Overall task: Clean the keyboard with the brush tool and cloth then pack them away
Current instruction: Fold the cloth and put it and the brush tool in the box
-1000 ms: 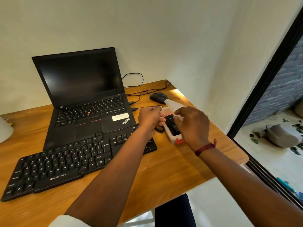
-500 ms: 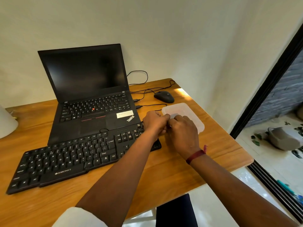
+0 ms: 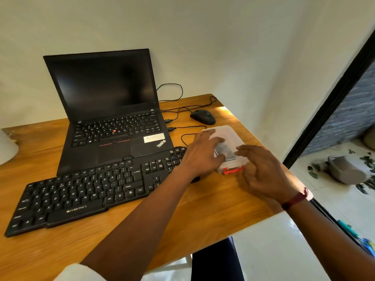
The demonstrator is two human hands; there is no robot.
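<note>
A black Zebronics keyboard (image 3: pixel 85 191) lies across the wooden desk (image 3: pixel 203 216) in front of a laptop. To its right stands a small clear plastic box (image 3: pixel 227 136) with its lid on and an orange latch (image 3: pixel 232 170) at the near end; dark contents show dimly through the lid. My left hand (image 3: pixel 203 153) rests on the box's left side, fingers spread over the lid. My right hand (image 3: pixel 261 171) hovers at the box's near right corner, fingers apart and holding nothing. The brush tool and cloth are not visible on their own.
An open black laptop (image 3: pixel 109 110) stands behind the keyboard. A black mouse (image 3: pixel 203 116) and its cables (image 3: pixel 182 110) lie behind the box. The desk's right edge is close to the box. A white object (image 3: pixel 7 147) sits at the far left.
The lid went down onto the box. My hands came apart from pressing at its near end; the left now lies on the lid and the right has drawn back to the near right corner.
</note>
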